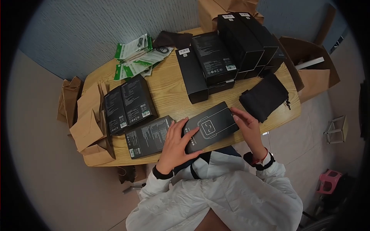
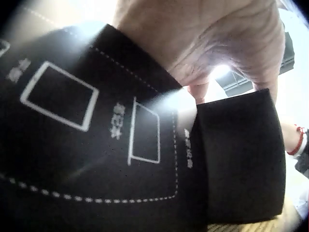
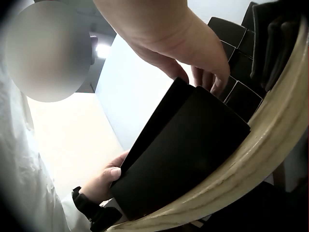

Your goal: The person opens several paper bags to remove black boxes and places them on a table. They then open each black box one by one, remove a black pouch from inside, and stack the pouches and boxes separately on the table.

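Note:
A black box (image 1: 215,133) with a white line logo lies at the table's front edge. My left hand (image 1: 175,144) rests on its left part, fingers spread and fairly straight. At the right end, my right hand (image 1: 248,129) pinches the box edge with bent fingers and thumb. In the right wrist view, a dark top panel (image 3: 157,121) stands at a slant along the box body (image 3: 188,154); the right hand (image 3: 178,41) is at its upper end, the left hand (image 3: 102,181) at its lower end. White outlines mark the box face (image 2: 96,145) beneath my left hand (image 2: 207,38).
Black boxes (image 1: 214,57) are stacked at the back right; others (image 1: 129,102) lie at the left, one (image 1: 148,136) close beside my left hand. A dark pouch (image 1: 264,96) lies right. Green-white packets (image 1: 135,61), paper bags (image 1: 88,123) and a carton (image 1: 314,73) surround them.

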Motion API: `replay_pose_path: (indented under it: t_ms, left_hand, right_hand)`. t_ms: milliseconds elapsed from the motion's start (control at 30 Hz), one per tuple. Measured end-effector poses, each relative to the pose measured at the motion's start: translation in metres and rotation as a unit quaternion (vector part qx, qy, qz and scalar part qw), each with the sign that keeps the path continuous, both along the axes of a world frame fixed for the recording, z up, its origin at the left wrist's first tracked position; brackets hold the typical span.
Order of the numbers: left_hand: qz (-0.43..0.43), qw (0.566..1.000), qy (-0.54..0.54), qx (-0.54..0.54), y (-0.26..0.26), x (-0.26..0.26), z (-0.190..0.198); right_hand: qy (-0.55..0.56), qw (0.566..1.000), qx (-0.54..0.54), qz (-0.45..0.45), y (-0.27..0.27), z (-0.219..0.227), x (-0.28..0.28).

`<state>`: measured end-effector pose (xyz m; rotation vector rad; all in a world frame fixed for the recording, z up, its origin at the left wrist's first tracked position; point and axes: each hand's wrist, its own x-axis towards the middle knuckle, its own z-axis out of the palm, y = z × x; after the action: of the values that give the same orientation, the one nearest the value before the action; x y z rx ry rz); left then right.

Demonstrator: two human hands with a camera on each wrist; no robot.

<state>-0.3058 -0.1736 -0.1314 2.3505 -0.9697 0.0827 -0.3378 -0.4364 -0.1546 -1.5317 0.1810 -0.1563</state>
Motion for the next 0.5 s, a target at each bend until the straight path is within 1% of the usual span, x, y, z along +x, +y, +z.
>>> replay_pose_path:
  t_ms: [67, 133, 167, 233, 333, 367, 433, 467, 500]
  left_hand:
    - [0.004, 1.000, 0.007, -0.005, 0.000, 0.000, 0.001]
    - [0.015, 0.999, 0.028, -0.033, 0.000, -0.001, 0.003]
    - [0.016, 0.999, 0.029, -0.032, 0.000, -0.001, 0.002]
    - [0.010, 1.000, 0.018, -0.020, 0.000, 0.000, 0.000]
    - [0.003, 1.000, 0.004, -0.005, 0.000, 0.001, -0.001]
    - [0.004, 1.000, 0.005, -0.005, 0.000, 0.002, -0.001]
    - [-0.004, 1.000, -0.002, 0.000, 0.000, 0.002, -0.001]
    - [-0.001, 1.000, -0.002, 0.000, 0.000, 0.003, 0.000]
    - [-0.009, 1.000, -0.001, 0.004, 0.000, 0.003, 0.002]
  right_hand:
    - [0.019, 1.000, 0.019, 0.009, 0.003, 0.002, 0.001]
    - [-0.044, 0.994, 0.096, -0.002, 0.005, 0.003, 0.002]
    - [-0.044, 0.994, 0.097, -0.001, 0.004, 0.000, 0.003]
    - [-0.042, 0.999, 0.019, 0.004, 0.001, -0.011, 0.006]
    - [-0.020, 1.000, 0.000, 0.021, 0.000, -0.018, 0.006]
    - [-0.019, 1.000, 0.000, 0.022, 0.000, -0.020, 0.007]
    - [-0.039, 0.998, 0.044, 0.029, 0.001, -0.025, 0.009]
    - [-0.039, 0.998, 0.044, 0.032, -0.001, -0.025, 0.010]
    - [-0.013, 0.998, 0.046, 0.050, -0.004, -0.025, 0.012]
